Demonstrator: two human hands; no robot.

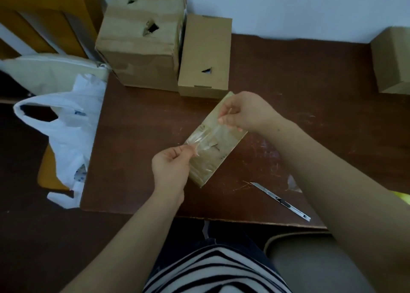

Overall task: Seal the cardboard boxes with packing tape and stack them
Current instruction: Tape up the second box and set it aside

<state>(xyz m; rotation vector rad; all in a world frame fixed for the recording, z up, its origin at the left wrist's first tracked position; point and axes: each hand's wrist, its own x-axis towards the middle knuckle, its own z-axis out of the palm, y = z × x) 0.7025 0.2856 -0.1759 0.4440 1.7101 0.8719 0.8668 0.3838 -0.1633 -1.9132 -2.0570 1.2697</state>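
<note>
- The white plastic bag [66, 124] slumps over the left edge of the table [133, 119], well apart from the work. It is only a risk if an elbow swings wide and drags it.
- The left hand [170, 166] pinches the near end of the clear tape strip [205, 135] between its thumb and curled fingers. If that pinch slips, the loose end will likely fold back and stick to itself.
- The small cardboard box [208, 170] lies diagonally under the strip, between the two hands. Nothing seems to pin it, so the tape may land crooked or the box may shift as the tape is pressed down.
- The right hand [246, 113] pinches the far end in the same way. Uneven tension between the hands would probably trap wrinkles.
- The utility knife [280, 200] lies near the right forearm with its blade apparently out. A careless reach could meet it.
</note>
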